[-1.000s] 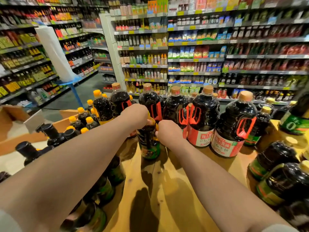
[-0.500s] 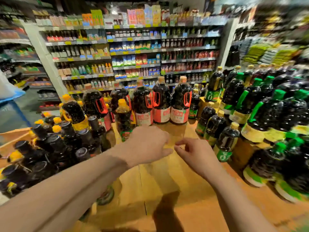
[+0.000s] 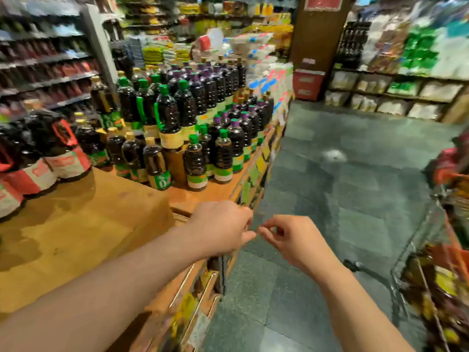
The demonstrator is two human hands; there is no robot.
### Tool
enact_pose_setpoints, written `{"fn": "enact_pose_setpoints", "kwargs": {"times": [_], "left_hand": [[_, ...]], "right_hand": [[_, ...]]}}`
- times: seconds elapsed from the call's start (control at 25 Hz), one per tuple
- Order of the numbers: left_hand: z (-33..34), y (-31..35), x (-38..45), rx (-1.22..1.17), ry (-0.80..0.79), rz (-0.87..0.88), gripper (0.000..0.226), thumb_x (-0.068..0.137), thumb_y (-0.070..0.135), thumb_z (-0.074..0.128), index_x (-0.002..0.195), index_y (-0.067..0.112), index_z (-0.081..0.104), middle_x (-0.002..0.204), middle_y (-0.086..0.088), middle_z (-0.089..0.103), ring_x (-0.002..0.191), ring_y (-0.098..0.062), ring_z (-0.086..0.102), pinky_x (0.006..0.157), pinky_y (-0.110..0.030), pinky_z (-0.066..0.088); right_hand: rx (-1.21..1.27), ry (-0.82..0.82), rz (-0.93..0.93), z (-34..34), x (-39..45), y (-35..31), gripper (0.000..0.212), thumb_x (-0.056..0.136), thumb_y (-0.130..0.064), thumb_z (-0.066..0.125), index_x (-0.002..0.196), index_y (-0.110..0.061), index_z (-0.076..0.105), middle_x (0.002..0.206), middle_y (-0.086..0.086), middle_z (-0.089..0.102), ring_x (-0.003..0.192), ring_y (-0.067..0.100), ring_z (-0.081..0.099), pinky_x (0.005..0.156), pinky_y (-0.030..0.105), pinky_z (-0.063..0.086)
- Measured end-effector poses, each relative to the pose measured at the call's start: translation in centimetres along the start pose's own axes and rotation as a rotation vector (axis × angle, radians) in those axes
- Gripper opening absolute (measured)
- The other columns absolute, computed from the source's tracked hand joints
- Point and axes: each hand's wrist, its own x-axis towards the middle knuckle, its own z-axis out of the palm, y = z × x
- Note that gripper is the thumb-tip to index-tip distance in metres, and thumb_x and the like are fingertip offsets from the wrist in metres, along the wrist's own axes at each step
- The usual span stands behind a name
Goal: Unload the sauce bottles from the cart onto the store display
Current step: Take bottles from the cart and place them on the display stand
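Hovering empty, both hands (image 3: 256,232) curl loosely together.

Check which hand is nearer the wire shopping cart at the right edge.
Right. The right hand hangs over the aisle floor, on the wire shopping cart's side; the left hand is farther off, by the wooden display's edge.

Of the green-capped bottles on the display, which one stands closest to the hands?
The green-capped bottle at the front corner of the wooden display; it stands ahead of its green-capped neighbours, nearest the left hand.
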Motion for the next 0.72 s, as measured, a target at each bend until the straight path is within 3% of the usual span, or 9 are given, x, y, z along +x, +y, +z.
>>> {"fn": "enact_pose_setpoints", "kwargs": {"times": [0.2,0.44,0.56,0.72], "left_hand": [[-1.2,16.5,4.7,0.036,0.073,0.398,0.042,0.094,0.061,0.044,0.124,0.033,0.052,0.114,-0.002,0.066,0.110,-0.026,0.061,0.079,-0.035,0.048],[-3.1,37.6,6.0,0.036,0.129,0.787,0.042,0.094,0.059,0.044,0.123,0.031,0.055,0.109,-0.002,0.068,0.106,-0.027,0.063,0.075,-0.034,0.051],[-3.5,47.1,5.8,0.004,0.108,0.922,0.041,0.094,0.058,0.044,0.121,0.029,0.056,0.103,-0.003,0.068,0.101,-0.028,0.064,0.075,-0.038,0.054],[-3.1,55.0,7.0,0.018,0.092,1.005,0.041,0.094,0.059,0.044,0.121,0.031,0.056,0.101,0.000,0.067,0.099,-0.026,0.063,0.070,-0.036,0.051]], "right_hand": [[-0.064,0.171,0.303,-8.7,-12.8,9.5,0.020,0.086,-0.041,0.066,0.091,-0.023,0.073,0.073,-0.002,0.069,0.074,0.020,0.063,0.067,0.032,0.046],[-0.184,0.247,0.641,-19.1,-29.7,17.1,0.021,0.086,-0.042,0.065,0.095,-0.024,0.072,0.086,-0.002,0.072,0.086,0.018,0.064,0.069,0.029,0.041],[-0.257,0.240,0.800,-23.4,-37.1,20.1,0.021,0.089,-0.043,0.059,0.097,-0.026,0.070,0.089,-0.003,0.070,0.086,0.017,0.062,0.066,0.030,0.041],[-0.267,0.256,0.928,-26.2,-42.2,23.6,0.024,0.091,-0.045,0.057,0.100,-0.026,0.069,0.079,-0.005,0.064,0.072,0.014,0.056,0.058,0.030,0.039]]}}
